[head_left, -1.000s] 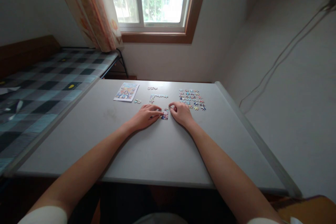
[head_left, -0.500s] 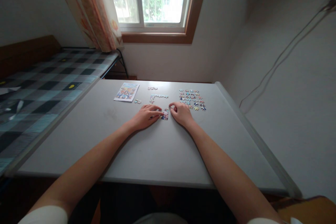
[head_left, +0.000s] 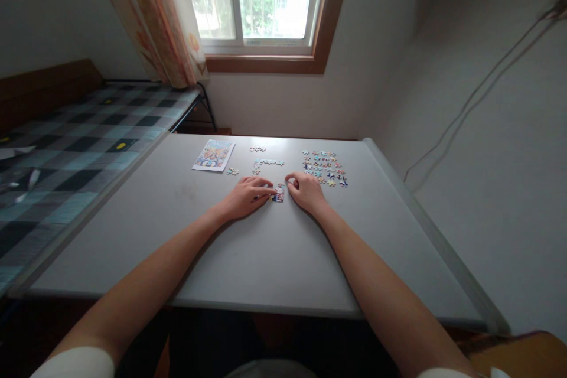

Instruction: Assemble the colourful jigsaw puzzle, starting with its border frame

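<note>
My left hand [head_left: 248,195] lies on the table with its fingers stretched out to the right. Its fingertips touch the lower corner of a partly joined jigsaw puzzle [head_left: 280,194] and cover some of it. Just right of that corner, my right hand [head_left: 306,190] rests with fingers curled and thumb and forefinger close together; whether a puzzle piece is between them is hidden. Beyond both hands, the puzzle's joined top edge [head_left: 271,162] runs across, and its left side goes down behind my left hand.
Loose puzzle pieces [head_left: 325,165] lie in rows right of the frame. Smaller groups of pieces sit at the back [head_left: 257,149] and at left [head_left: 233,171]. A printed picture sheet [head_left: 214,155] lies at the table's [head_left: 266,260] far left. A bed [head_left: 110,112] stands beyond the left edge.
</note>
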